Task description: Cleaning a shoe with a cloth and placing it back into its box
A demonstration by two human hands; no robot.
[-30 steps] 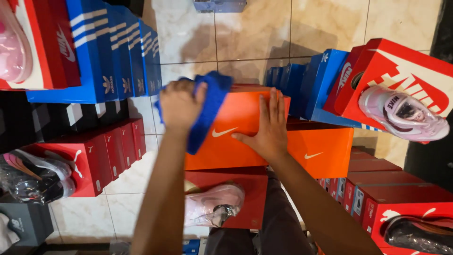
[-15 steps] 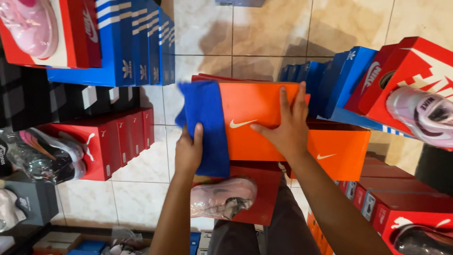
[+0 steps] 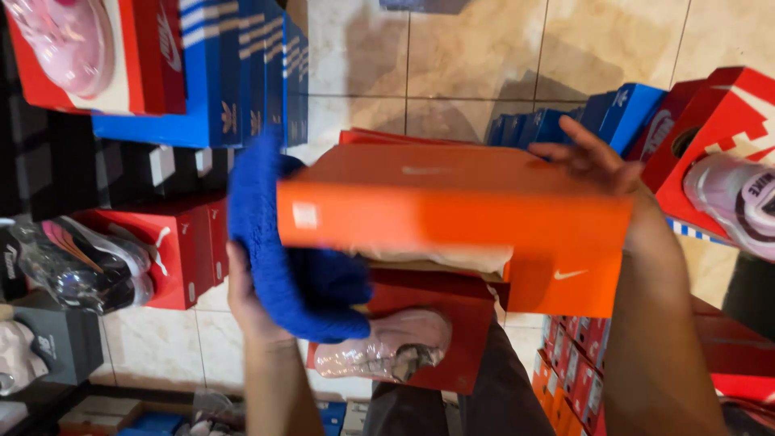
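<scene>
One orange shoebox lid point(image 3: 452, 198) lay across the middle of the frame, tilted up off one orange box point(image 3: 565, 278) beneath it, with pale wrapping paper point(image 3: 440, 258) showing in the gap between them. One blue cloth point(image 3: 282, 250) hung at the lid's left end.

The left hand point(image 3: 250, 299), at lower centre-left, was closed around the blue cloth from below; most of its fingers were hidden inside the folds, so how tightly they curled could not be told. The cloth touched the lid's left edge.

The right hand point(image 3: 593, 161), at upper right of centre, lay on the far right corner of the lid, with fingers spread and loosely bent over the edge, holding that end up.

Below the orange box lay one red box point(image 3: 452, 347) with one pink shoe in clear wrap point(image 3: 383, 347) on it. At upper left stood a row of blue boxes point(image 3: 242, 73), too closely packed to count surely, and one pink shoe point(image 3: 69, 44) on a red box. At left, a row of red boxes point(image 3: 186, 242) sat beside one dark shoe in plastic point(image 3: 81, 262). At right, one pale shoe point(image 3: 739, 198) rested by a red box point(image 3: 718, 129), with more blue boxes point(image 3: 581, 121) behind.
</scene>
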